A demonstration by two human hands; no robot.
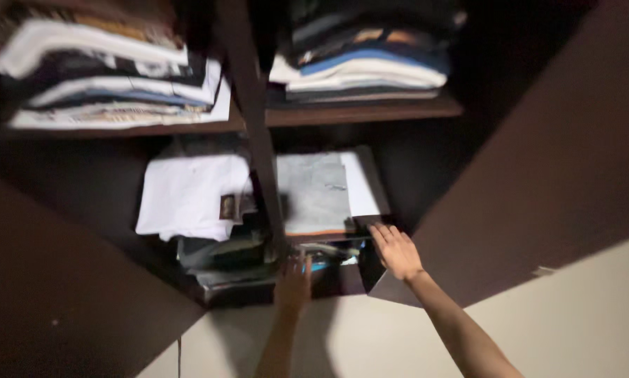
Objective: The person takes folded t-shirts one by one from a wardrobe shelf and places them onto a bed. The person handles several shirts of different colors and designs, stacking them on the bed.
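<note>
Head view: your right hand (396,250) lay flat, fingers spread, on the front edge of the grey folded shirt (313,192), gripping nothing. That shirt sat on the lower right stack, its long axis running back into the wardrobe (573,168). Your left hand (293,283) reached the stack's base; whether it held anything was blurred.

Dim, motion-blurred; edges prob. distorted.
</note>
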